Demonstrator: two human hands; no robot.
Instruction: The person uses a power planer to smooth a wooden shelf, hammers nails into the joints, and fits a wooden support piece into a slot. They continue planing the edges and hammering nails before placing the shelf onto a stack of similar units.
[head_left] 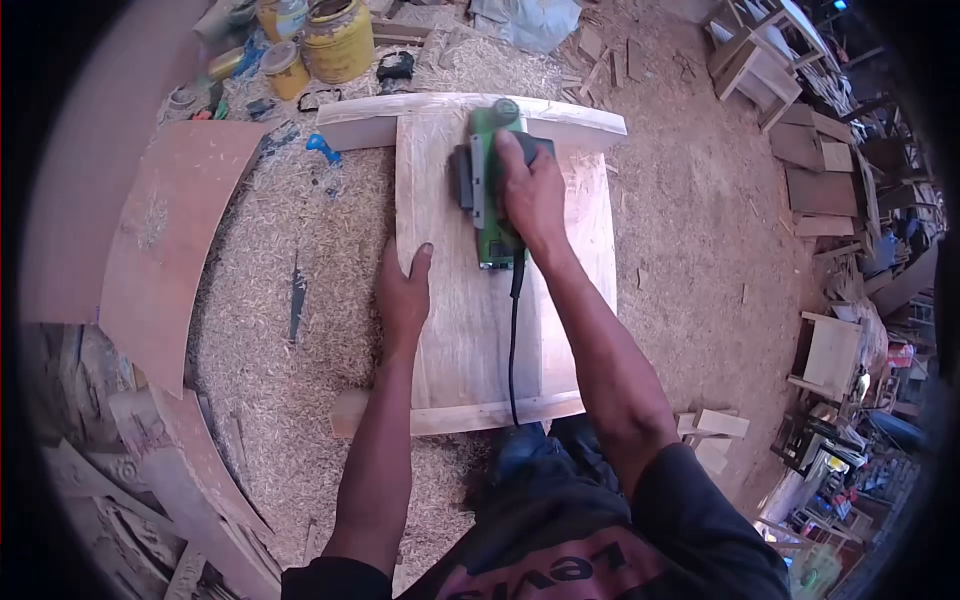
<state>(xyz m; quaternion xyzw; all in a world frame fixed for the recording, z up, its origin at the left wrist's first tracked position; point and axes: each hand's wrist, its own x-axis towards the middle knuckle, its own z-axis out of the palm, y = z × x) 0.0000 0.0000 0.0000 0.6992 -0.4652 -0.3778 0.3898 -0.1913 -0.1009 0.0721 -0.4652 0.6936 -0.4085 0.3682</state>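
Note:
A green electric planer (490, 215) rests on a pale wooden panel (445, 330), towards its far end. My right hand (530, 190) is wrapped round the planer's dark handle. From the tool's rear a black cord runs down over the panel towards my body. On the panel's left edge lies my left hand (405, 295), its thumb on the top face and its other fingers over the side, partly hidden. Crosswise beams stand at both ends of the panel, a far one (580, 117) and a near one (460, 417).
Wood shavings (260, 370) cover the floor. Yellow buckets (340, 45) stand at the back left, near a blue object (322, 148). A thin brown sheet (180, 220) lies at the left. Stools (765, 65) and wood pieces (820, 190) are at the right.

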